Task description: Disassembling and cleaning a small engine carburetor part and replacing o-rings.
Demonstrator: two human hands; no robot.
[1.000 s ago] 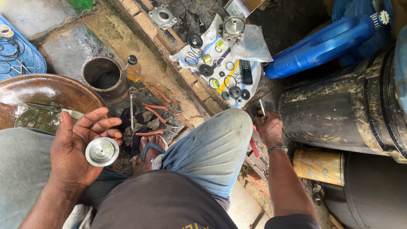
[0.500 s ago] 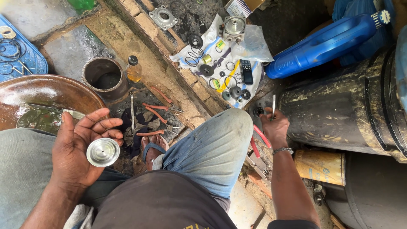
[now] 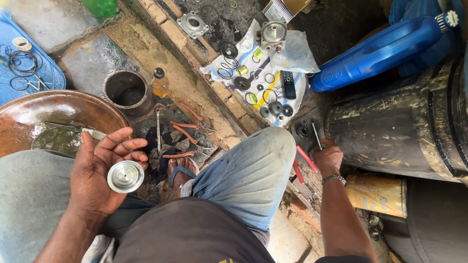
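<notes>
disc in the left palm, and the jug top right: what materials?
Round disc on the left hand: looks like bright bare metal, probably steel or aluminium, going by its silvery shine and pressed concentric rings. Blue jug: most likely moulded plastic, with a smooth, glossy, evenly coloured body and a ribbed white cap.

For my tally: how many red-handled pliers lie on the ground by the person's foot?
2 pairs, as far as I can tell: one pair below the bottle, another just above the foot. More may be hidden under clutter.
</notes>
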